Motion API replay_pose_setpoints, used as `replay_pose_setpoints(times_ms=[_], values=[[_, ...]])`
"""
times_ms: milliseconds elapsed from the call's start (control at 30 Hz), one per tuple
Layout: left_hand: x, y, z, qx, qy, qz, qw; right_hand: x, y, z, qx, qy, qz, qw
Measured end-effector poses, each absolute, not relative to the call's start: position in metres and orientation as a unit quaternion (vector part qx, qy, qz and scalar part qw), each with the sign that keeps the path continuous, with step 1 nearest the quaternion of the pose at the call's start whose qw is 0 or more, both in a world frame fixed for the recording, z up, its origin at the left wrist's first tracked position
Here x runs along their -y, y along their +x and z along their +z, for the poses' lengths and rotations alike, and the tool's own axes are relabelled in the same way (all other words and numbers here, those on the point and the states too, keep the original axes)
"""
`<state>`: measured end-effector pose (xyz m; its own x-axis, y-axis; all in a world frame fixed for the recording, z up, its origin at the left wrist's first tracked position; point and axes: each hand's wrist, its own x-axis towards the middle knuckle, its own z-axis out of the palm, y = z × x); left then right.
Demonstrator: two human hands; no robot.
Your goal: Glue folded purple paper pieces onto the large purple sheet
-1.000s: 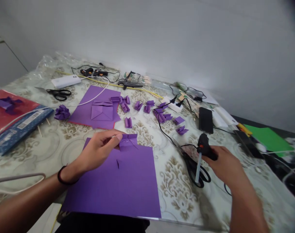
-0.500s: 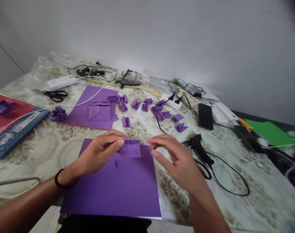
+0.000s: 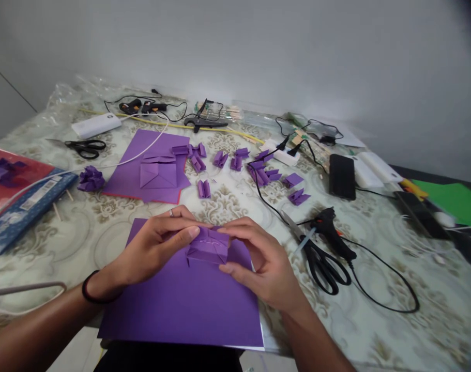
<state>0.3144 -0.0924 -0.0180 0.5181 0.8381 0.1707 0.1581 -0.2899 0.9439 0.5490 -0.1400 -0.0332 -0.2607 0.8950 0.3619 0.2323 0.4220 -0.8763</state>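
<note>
A small folded piece of purple paper [image 3: 208,247] with creases and a shiny streak across it is held over a large purple sheet [image 3: 184,307]. My left hand [image 3: 160,247] pinches its upper left, thumb on top. At its right end is my right hand [image 3: 260,261], fingertips on the upper corner and thumb at the lower one. A thin dark sliver [image 3: 188,263] shows just below the piece's left side. Behind the hands, a larger folded purple paper [image 3: 158,175] lies on other purple sheets [image 3: 121,173].
Several small folded purple papers [image 3: 204,189] lie across the middle. To the right are scissors [image 3: 325,266], a glue gun [image 3: 336,235] with its cord, and a black phone [image 3: 342,176]. More scissors [image 3: 86,148] and a crumpled purple paper [image 3: 91,179] are left.
My right hand has moved left and closed on the folded paper's right end. The piece now tilts up more. The scissors on the right, hidden before, are visible.
</note>
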Motion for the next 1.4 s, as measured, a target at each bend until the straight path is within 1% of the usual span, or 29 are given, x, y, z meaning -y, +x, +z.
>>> replay_pose_setpoints(times_ms=[167,333,433,600,833,900,967,1100,1400], values=[[0.092,0.313,-0.021,-0.339,0.712,0.367,0.494,0.141,0.549,-0.030,0.692,-0.408,0.369,0.468],[0.093,0.310,-0.024,-0.318,0.665,0.369,0.566,0.142,0.550,-0.029,0.687,-0.404,0.367,0.480],[0.093,0.309,-0.021,-0.313,0.654,0.354,0.590,0.142,0.550,-0.029,0.691,-0.401,0.353,0.487],[0.093,0.308,-0.014,-0.322,0.666,0.318,0.592,0.142,0.549,-0.030,0.707,-0.396,0.327,0.486],[0.095,0.312,-0.017,-0.344,0.650,0.317,0.598,0.143,0.551,-0.029,0.718,-0.397,0.334,0.464],[0.096,0.314,-0.019,-0.350,0.663,0.327,0.575,0.143,0.551,-0.029,0.715,-0.398,0.350,0.455],[0.098,0.316,-0.020,-0.357,0.697,0.336,0.523,0.142,0.549,-0.029,0.705,-0.414,0.355,0.453],[0.101,0.317,-0.022,-0.351,0.766,0.342,0.417,0.138,0.543,-0.032,0.700,-0.449,0.325,0.451],[0.103,0.318,-0.026,-0.293,0.828,0.370,0.302,0.138,0.535,-0.035,0.735,-0.420,0.246,0.473]])
